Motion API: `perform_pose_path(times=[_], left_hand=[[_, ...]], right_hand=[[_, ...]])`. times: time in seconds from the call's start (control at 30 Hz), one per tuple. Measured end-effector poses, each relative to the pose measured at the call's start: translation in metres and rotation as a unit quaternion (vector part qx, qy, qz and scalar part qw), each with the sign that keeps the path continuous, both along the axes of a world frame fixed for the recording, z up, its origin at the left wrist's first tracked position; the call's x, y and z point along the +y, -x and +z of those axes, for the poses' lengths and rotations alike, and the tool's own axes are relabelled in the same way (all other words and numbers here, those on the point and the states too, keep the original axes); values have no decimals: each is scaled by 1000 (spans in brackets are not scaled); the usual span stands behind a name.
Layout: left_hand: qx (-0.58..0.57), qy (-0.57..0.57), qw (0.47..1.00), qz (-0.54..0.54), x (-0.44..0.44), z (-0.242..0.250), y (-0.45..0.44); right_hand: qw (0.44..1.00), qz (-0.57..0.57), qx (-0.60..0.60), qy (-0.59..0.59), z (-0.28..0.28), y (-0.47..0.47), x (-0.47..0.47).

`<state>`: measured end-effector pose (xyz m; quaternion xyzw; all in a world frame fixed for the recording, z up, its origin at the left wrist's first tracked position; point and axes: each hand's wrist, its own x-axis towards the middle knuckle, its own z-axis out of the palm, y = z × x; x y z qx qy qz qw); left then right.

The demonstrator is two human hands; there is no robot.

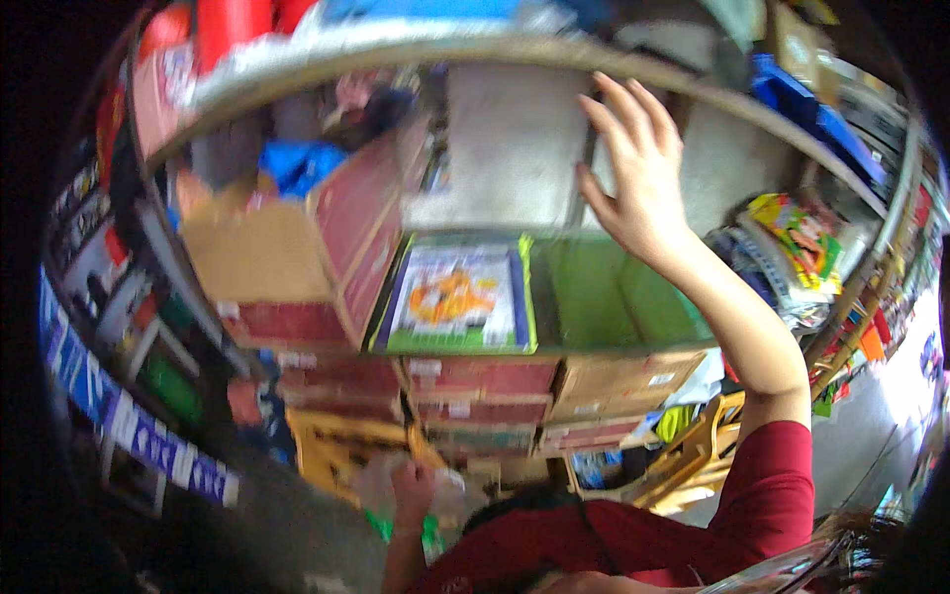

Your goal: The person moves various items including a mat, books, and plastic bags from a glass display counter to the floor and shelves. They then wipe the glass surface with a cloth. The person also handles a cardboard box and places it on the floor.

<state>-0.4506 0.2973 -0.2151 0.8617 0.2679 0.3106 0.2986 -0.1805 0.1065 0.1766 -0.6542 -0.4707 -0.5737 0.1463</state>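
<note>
My right hand is raised and holds nothing, its fingers spread. It is in front of the pale back panel of the shelf, with the fingertips just below the upper board in the picture. My left hand is low at the lower middle, fingers curled. A clear plastic bag with green parts lies around or behind it; blur hides whether the hand grips it. Between the hands, a flat printed packet with an orange picture lies on a dark green surface.
An open cardboard carton stands left, with a blue bag behind it. Red and brown cartons are stacked below the green surface. Wooden chairs stand near my body. Colourful packets lie on the right; a blue tray is above them.
</note>
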Motion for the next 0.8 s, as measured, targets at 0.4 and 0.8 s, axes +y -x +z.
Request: perform_pose_path(times=[0.4, 0.8], left_hand=[[-165, 62, 983, -48, 53, 60, -7], [71, -118, 990, -18, 95, 124, -118]], right_hand=[[634, -33, 770, 61, -237, -102, 76], [375, 127, 914, -91, -240, -126, 97]])
